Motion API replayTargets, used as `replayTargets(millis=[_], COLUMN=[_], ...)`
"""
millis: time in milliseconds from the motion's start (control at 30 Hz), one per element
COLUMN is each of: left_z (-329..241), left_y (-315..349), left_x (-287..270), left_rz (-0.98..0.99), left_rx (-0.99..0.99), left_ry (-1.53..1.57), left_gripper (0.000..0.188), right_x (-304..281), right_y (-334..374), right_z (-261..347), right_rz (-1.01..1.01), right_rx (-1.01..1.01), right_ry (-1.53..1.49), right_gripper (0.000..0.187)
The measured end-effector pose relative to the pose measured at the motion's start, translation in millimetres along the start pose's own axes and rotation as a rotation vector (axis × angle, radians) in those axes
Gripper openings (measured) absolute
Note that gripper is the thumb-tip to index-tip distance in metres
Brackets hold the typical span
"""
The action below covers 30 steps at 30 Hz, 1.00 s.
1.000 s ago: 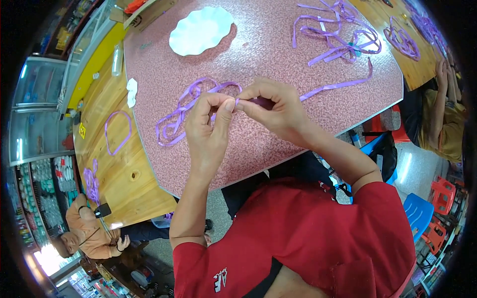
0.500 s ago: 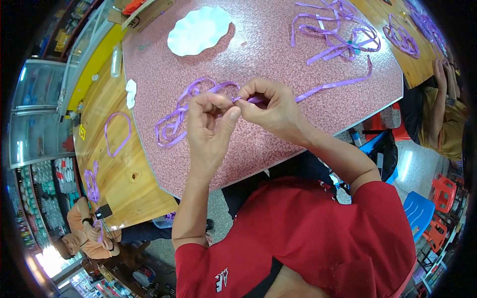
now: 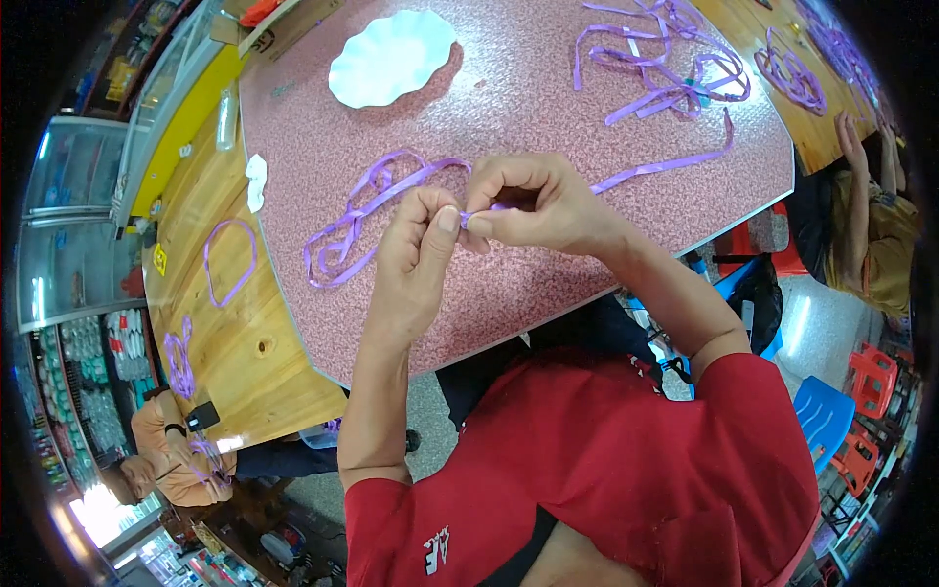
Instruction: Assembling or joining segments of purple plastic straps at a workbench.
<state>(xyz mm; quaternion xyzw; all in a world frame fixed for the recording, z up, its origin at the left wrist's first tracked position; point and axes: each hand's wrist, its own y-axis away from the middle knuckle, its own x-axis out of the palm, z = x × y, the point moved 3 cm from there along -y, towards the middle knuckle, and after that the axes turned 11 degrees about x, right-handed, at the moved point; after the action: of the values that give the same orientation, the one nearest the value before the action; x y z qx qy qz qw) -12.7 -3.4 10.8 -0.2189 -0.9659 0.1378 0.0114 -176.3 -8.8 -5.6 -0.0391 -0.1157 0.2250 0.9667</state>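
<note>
Both my hands meet over the near middle of the pink speckled table. My left hand (image 3: 419,249) pinches a purple ribbon (image 3: 344,238) between thumb and forefinger. Right beside it, my right hand (image 3: 533,203) grips the same ribbon, thumb tip almost touching the left thumb. A small bit of the ribbon shows between the fingertips; whether it is knotted or folded there I cannot tell. To the left the ribbon lies in loose loops on the table. A flat length of ribbon (image 3: 665,168) runs from my right hand toward the right.
A white dish with a wavy rim (image 3: 393,59) stands at the far side. Tangled purple ribbons (image 3: 675,68) lie at the far right. A crumpled white paper (image 3: 256,183) rests on the left edge. People with ribbon sit at wooden tables (image 3: 264,377) on the left and right.
My left fingers have closed in, and both thumbs have come together on the ribbon. The loops to the left have shifted slightly. The co-worker at the left has lowered their hands.
</note>
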Motion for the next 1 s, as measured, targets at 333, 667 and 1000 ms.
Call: replayTargets(millis=[333, 667, 1000], left_z=[-14, -3, -7], left_y=[10, 6, 1], left_x=[7, 3, 2], left_rz=[-0.286, -0.279, -0.237], left_rx=[0.254, 0.236, 0.335], left_ry=[-0.132, -0.274, -0.455], left_gripper=[0.012, 0.006, 0.004], right_x=[7, 10, 10], right_y=[0, 4, 8], right_z=[4, 12, 14], right_rz=[-0.155, -0.396, -0.460], right_rx=[0.251, -0.229, -0.494], right_ry=[-0.085, 0.480, 0.699], right_gripper=[0.006, 0.010, 0.019])
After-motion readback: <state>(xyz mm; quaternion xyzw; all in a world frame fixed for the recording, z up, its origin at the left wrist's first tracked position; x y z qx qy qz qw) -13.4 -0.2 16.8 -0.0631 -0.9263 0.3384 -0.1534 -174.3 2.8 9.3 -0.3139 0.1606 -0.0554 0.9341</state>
